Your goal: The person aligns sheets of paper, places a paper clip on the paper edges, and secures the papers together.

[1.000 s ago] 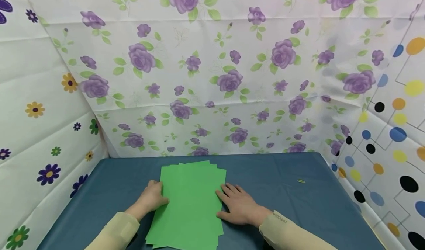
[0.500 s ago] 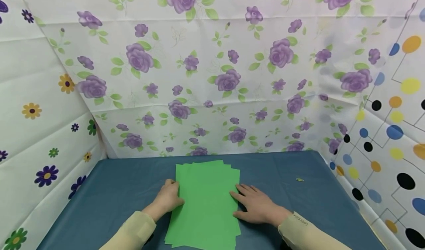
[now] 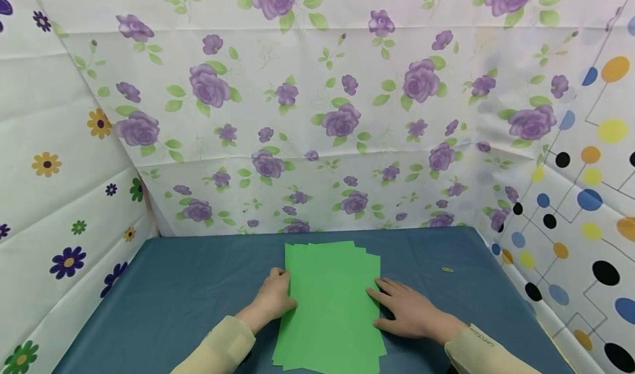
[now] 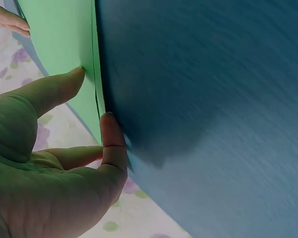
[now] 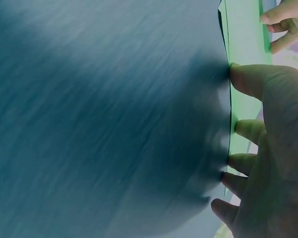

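Observation:
A loose stack of green paper sheets (image 3: 331, 302) lies on the table with its edges out of line. At its left edge my left hand (image 3: 273, 294) pinches the stack, the thumb on top and the fingers at the side. The left wrist view shows that thumb (image 4: 72, 84) on the top sheet and a fingertip against the edge. My right hand (image 3: 414, 310) rests along the right edge with its fingers spread. In the right wrist view, the right thumb (image 5: 246, 79) and several fingertips touch the paper's margin.
A small yellow paper clip (image 3: 447, 270) lies on the blue-grey tablecloth (image 3: 198, 274) to the right. A flowered curtain (image 3: 307, 115) stands behind the table, with patterned sheets (image 3: 54, 197) on both sides.
The green paper stack has slid to the right across the table, with both hands moving along at its edges. The paper clip has stayed in place.

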### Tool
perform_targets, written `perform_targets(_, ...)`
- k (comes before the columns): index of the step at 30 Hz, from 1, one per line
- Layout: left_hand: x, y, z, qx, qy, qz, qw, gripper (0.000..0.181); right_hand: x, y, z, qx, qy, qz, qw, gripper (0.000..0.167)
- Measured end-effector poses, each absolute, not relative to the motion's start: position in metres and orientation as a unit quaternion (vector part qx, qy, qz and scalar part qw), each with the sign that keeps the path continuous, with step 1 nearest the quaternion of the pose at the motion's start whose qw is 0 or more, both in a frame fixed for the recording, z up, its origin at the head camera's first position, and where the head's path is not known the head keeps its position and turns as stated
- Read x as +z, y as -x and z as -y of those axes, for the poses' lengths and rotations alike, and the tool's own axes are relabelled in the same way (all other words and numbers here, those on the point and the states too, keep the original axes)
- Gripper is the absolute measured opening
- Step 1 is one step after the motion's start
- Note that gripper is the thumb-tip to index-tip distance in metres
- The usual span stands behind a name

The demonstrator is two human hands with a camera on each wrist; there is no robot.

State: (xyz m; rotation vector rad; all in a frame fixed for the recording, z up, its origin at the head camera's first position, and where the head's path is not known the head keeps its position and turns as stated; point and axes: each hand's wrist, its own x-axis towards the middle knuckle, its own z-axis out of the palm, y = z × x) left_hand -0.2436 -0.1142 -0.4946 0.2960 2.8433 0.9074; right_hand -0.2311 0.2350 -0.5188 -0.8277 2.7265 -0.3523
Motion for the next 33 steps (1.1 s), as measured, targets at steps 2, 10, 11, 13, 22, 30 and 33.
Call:
perform_targets(2, -0.494, 0.244, 0.111, 0.312, -0.099, -0.942, 0.076, 0.081, -0.518, 0.23, -0.239, -0.13, 0.283, -0.94, 0.137, 0.078)
perform_targets(10, -0.486, 0.246, 0.122, 0.422, -0.064, -0.895, 0.133, 0.081, -0.509, 0.228, -0.237, -0.347, 0.172, -0.91, 0.146, 0.074)
perform_targets(11, -0.484, 0.246, 0.125, 0.441, -0.055, -0.884, 0.144, 0.08, -0.506, 0.228, -0.236, -0.382, 0.142, -0.901, 0.148, 0.075)
perform_targets(13, -0.48, 0.246, 0.129, 0.486, -0.036, -0.857, 0.167, 0.079, -0.499, 0.228, -0.234, -0.441, 0.08, -0.881, 0.149, 0.079)
perform_targets(22, -0.48, 0.248, 0.146, 0.658, 0.042, -0.718, 0.224, 0.079, -0.489, 0.235, -0.242, -0.635, -0.074, -0.74, 0.208, 0.095)
perform_targets(30, -0.478, 0.242, 0.158, 0.682, 0.077, -0.669, 0.285, 0.089, -0.487, 0.231, -0.246, -0.683, -0.109, -0.669, 0.273, 0.086)
perform_targets(33, -0.476, 0.241, 0.158, 0.686, 0.068, -0.657, 0.306, 0.091, -0.486, 0.23, -0.245, -0.697, -0.109, -0.645, 0.296, 0.085)
